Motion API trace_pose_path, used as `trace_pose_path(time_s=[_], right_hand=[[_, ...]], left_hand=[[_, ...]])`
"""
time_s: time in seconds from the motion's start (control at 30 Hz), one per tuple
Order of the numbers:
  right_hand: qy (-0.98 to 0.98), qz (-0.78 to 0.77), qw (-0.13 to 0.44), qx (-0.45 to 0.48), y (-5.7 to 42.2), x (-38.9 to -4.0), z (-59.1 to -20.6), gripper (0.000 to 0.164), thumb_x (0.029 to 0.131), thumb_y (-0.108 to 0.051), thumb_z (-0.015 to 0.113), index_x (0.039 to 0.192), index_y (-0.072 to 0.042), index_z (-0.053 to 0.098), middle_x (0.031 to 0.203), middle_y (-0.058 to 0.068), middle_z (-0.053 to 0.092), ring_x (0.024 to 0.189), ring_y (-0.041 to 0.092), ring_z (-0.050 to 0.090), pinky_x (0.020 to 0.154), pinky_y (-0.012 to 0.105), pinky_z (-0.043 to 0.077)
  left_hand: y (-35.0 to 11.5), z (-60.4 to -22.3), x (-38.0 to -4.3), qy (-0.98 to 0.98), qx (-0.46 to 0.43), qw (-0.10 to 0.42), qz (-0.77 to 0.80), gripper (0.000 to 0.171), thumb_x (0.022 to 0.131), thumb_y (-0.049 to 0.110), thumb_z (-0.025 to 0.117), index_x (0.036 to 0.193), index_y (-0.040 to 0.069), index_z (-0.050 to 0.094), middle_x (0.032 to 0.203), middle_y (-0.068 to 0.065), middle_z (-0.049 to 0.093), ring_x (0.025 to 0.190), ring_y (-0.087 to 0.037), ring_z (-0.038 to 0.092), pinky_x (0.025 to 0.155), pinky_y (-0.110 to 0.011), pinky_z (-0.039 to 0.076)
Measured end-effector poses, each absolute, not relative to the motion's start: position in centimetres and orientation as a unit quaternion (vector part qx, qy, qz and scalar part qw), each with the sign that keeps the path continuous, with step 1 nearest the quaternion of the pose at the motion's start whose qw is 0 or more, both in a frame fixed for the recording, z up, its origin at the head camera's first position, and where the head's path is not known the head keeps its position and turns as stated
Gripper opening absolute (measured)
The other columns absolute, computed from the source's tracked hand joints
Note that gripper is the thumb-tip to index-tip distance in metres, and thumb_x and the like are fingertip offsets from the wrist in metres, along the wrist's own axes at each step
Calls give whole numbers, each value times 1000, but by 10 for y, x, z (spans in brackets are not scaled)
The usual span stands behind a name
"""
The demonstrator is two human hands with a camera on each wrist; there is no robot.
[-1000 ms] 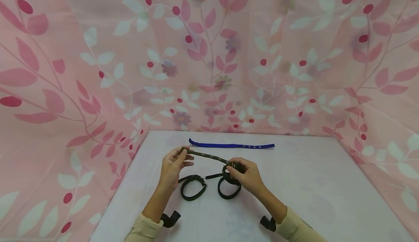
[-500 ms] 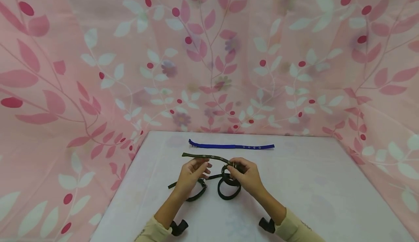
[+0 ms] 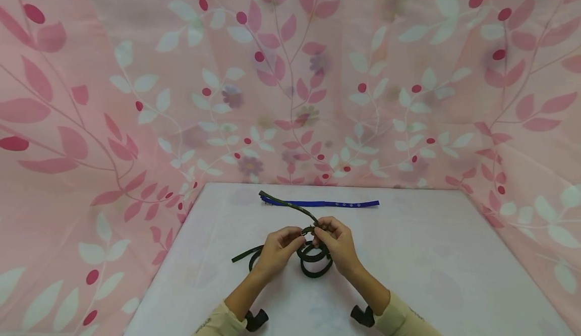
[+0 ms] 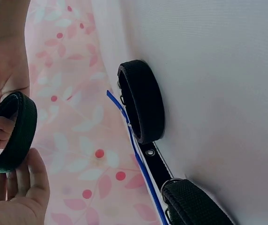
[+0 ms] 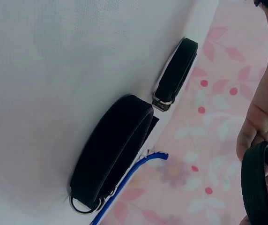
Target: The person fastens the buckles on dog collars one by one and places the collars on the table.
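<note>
We see a dark green collar (image 4: 28,136) held up between two hands above the worktop (image 3: 431,250), its band curved into a loop. The left hand (image 3: 274,253) pinches it near the metal buckle, its fingers drawn close; the right hand (image 3: 341,245) grips the strap just beside, its fingers curled in a narrow hold. From the left wrist, we see the right fingers through the loop. The strap's free end reaches up and away from us, overlapping the left end of a blue strap (image 3: 317,204) in the head view. That blue strap lies along the far part of the worktop, with a row of eyelets near its right end.

Below the hands, we find a dark looped collar (image 3: 316,277) resting on the worktop. Farther left, a second looped collar (image 3: 247,253) lies partly hidden behind the left hand. We notice light sleeves (image 3: 222,321) on both arms, and a pink leaf-patterned curtain (image 3: 290,73) behind everything.
</note>
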State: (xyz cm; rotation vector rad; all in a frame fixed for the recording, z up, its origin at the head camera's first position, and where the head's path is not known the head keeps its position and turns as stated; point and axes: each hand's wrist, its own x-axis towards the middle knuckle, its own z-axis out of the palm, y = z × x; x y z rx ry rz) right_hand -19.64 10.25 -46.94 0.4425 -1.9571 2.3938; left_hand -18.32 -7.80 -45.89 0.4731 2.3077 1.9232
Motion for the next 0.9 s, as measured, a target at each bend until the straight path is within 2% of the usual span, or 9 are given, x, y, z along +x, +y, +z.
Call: trace_pose_path(time_s=[0.17,0.27,0.4,0.5,0.63,0.73,0.9], right_hand=[[-678,720,22,146,105,-196,-468,25,87,-12,63,101,7,57,90,17,61,78,16,60,68,29,54],[-724,669,32,164,108,-194,-463,22,88,-13,62,104,2,59,96,16,62,87,17,59,73,27,52],[-747,636,55,186,115,-197,-463,25,89,-13,61,112,-4,58,106,11,63,96,19,60,80,29,51],[-745,633,73,196,119,-202,-467,26,90,-15,60,115,-9,57,109,11,62,98,19,60,82,27,50],[-732,643,81,209,122,-203,-469,27,91,-16,59,116,-7,55,109,17,61,99,23,60,84,23,50],[-712,664,82,214,123,-204,-470,27,90,-13,58,115,-3,55,107,21,60,99,29,59,85,20,49],[-707,667,87,217,122,-205,-466,26,90,-10,58,115,-3,55,107,21,60,98,21,60,84,18,50]], left_hand=[[-80,-457,-182,742,153,51,650,21,91,14,58,108,3,63,96,-13,66,90,-29,64,80,-22,52],[-82,-454,-181,743,153,45,650,21,91,13,58,108,1,62,95,-10,66,88,-28,65,81,-26,53],[-86,-448,-182,740,162,26,652,21,90,10,58,108,-2,62,94,-13,65,88,-36,64,81,-34,54],[-89,-443,-180,745,165,11,647,22,90,11,59,108,-1,61,94,-12,65,86,-33,65,79,-31,55],[-93,-431,-171,762,160,-12,628,22,90,14,60,108,2,62,94,-10,65,82,-23,66,77,-29,55],[-96,-421,-166,770,162,-28,617,22,89,14,60,108,3,62,94,-9,66,82,-21,67,77,-29,55],[-100,-420,-171,765,165,-25,622,21,89,12,60,109,3,62,96,-10,65,83,-22,67,78,-23,54]])
